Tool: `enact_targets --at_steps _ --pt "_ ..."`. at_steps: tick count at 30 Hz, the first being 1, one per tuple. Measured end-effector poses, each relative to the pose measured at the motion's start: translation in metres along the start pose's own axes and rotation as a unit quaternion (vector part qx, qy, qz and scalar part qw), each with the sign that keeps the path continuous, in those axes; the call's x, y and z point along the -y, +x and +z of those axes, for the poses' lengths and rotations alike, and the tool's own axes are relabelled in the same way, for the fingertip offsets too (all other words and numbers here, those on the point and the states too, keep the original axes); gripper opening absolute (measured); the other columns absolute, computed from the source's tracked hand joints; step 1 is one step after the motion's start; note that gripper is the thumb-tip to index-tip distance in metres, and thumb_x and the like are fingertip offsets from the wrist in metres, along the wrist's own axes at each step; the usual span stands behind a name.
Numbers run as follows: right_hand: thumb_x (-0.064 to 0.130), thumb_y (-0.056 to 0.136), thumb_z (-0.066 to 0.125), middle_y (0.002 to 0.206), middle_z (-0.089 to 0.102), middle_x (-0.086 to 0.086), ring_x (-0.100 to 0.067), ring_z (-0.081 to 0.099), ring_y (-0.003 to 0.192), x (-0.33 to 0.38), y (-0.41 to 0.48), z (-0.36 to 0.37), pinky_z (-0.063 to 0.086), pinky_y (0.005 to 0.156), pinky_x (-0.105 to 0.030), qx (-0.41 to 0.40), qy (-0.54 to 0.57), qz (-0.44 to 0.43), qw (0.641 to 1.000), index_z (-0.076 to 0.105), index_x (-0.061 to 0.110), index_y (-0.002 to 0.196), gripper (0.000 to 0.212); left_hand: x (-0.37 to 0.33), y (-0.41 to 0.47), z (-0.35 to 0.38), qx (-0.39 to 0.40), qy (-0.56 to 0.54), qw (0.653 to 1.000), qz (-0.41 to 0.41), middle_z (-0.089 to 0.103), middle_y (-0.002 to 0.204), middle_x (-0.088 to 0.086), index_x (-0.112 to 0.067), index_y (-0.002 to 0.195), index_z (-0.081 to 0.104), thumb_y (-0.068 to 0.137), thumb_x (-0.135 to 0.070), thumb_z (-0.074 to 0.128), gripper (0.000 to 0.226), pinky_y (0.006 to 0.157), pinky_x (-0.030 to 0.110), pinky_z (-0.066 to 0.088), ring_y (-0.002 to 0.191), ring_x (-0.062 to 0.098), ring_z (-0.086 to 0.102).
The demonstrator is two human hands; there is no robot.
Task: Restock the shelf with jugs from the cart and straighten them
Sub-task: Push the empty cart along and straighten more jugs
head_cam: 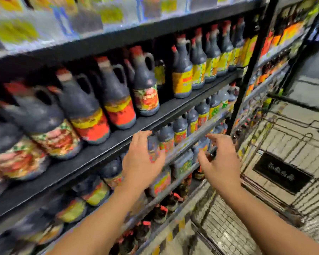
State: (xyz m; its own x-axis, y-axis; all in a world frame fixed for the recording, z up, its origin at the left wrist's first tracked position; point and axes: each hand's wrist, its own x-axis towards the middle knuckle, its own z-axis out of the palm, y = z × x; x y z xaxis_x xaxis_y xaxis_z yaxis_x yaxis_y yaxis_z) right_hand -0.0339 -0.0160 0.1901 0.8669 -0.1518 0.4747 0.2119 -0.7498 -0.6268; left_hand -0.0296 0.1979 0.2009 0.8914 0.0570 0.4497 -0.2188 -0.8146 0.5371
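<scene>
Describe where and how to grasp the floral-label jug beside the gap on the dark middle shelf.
Grip the loop handle beside its neck, coming from the front right. The floral-label jug stands upright, its handle faces the gap on that side, and another jug crowds its left.

Counts: 2 hands, left hand + right hand. 1 wire cart, 1 black plate on it. Shelf levels in this bay: at least 4. Middle shelf front row: 5 jugs left of the gap plus 1 cut off at the frame edge, 5 yellow-label jugs right of it. Rows behind and lower levels: too blurred to count.
</scene>
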Motion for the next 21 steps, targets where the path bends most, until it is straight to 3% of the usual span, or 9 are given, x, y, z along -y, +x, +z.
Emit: enact_targets --at_steps 8,13,16,21 --pt "0.033 0.084 0.056 0.11 0.053 -0.001 -0.021 0.054 0.105 0.195 0.007 0.069 0.042 0.089 -0.027 0.015 0.15 -0.212 0.966 0.058 0.009 0.114 0.038 0.056 -0.027 -0.154 -0.181 0.039 0.983 -0.011 0.044 0.123 -0.012 -0.025 0.126 0.046 0.084 -0.046 0.055 0.048 0.084 0.025 0.046 0.115 0.011 0.05" --pt "0.03 0.081 0.057 0.108 0.054 -0.001 -0.024 0.055 0.103 0.296 -0.017 0.103 0.045 0.085 -0.034 0.048 0.187 -0.274 0.942 0.057 0.013 0.111 0.034 0.103 -0.061 -0.226 -0.248 0.078 0.964 -0.054 0.05 0.123 0.001 -0.015 0.124 0.052 0.083 -0.036 0.062 0.047 0.094 0.036 0.047 0.121 0.02 0.05" --pt "0.03 0.08 0.056 0.107 0.053 -0.004 -0.025 0.053 0.102 0.339 -0.034 0.12 0.04 0.087 -0.03 0.068 0.186 -0.324 0.925 0.056 0.012 0.113 0.037 0.13 -0.081 -0.257 -0.295 0.136 0.94 -0.106 0.052 0.119 0.009 -0.01 0.121 0.056 0.079 -0.031 0.067 0.047 0.095 0.044 0.046 0.116 0.029 0.05" --pt "0.034 0.082 0.058 0.093 0.051 -0.004 -0.026 0.048 0.089 0.395 -0.061 0.138 0.043 0.073 -0.038 0.074 0.131 -0.4 0.904 0.052 0.012 0.107 0.034 0.161 -0.108 -0.291 -0.343 0.191 0.898 -0.198 0.046 0.122 0.011 -0.011 0.121 0.05 0.077 -0.031 0.074 0.054 0.094 0.047 0.045 0.116 0.032 0.045"
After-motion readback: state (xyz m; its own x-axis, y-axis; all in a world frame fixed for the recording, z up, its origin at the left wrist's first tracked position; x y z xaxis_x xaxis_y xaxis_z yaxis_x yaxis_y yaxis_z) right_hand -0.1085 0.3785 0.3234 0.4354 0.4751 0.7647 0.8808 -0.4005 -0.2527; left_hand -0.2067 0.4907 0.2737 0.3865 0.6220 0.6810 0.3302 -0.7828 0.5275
